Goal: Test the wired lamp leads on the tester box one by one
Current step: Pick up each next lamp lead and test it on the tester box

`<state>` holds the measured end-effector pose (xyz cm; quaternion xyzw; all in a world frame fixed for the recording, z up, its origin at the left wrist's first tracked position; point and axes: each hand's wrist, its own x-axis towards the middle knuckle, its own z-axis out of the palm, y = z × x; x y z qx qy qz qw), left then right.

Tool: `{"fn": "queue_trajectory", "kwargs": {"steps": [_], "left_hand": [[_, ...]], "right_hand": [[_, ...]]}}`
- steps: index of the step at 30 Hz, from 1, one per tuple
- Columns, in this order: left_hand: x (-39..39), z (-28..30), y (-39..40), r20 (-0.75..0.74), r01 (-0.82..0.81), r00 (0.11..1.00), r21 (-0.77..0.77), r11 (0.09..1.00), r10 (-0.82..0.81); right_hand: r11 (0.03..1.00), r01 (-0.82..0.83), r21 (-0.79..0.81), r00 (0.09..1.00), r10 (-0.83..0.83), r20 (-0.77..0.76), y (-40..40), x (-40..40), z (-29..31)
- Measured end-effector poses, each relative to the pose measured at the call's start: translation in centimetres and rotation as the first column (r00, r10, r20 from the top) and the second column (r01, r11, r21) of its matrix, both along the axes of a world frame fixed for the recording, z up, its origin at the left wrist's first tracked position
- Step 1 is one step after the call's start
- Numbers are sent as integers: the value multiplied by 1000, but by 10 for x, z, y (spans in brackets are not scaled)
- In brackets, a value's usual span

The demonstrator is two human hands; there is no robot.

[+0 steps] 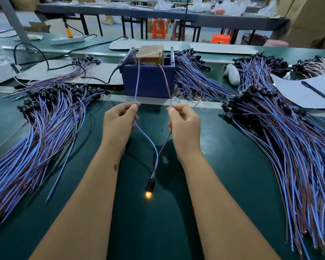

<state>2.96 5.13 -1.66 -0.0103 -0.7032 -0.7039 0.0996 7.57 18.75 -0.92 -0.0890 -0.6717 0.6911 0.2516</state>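
Observation:
A blue tester box stands at the middle of the green bench, with a brown block and upright metal contacts inside it. My left hand pinches the blue wire of one lamp lead, whose end reaches up to the box's left contact. My right hand pinches the same lead's brown wire, which runs up to the right contact. Between my forearms the two wires join at a small black lamp holder, and its bulb glows orange just above the mat.
Large heaps of blue and brown lamp leads lie to the left and right, with more behind the box. A sheet of paper with a black pen sits far right. A black cable feeds the box. A power strip lies far left.

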Motion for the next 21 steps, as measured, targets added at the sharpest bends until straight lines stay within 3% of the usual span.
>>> {"fn": "queue_trajectory", "kwargs": {"steps": [5,8,10,13,15,19,21], "left_hand": [[16,6,19,50,258,962,139,956,-267],[16,8,19,88,233,964,179,956,-251],[15,10,15,97,208,963,327,922,-252],[13,15,8,71,204,953,566,799,-294],[12,16,5,67,175,959,623,762,-275],[14,13,4,54,166,972,525,835,-227],[18,11,6,0,233,970,291,928,-244]], "right_hand": [[957,-131,259,991,133,8,-12,0,-6],[959,-205,197,978,207,12,-10,0,-6],[962,-251,107,968,249,32,-7,-1,-6],[918,-288,273,956,262,129,-6,-3,-11],[888,-362,283,932,337,135,-10,-1,-10],[947,-317,-50,944,311,-106,-5,2,-2],[961,-226,-159,971,209,-119,2,1,-1]]}}
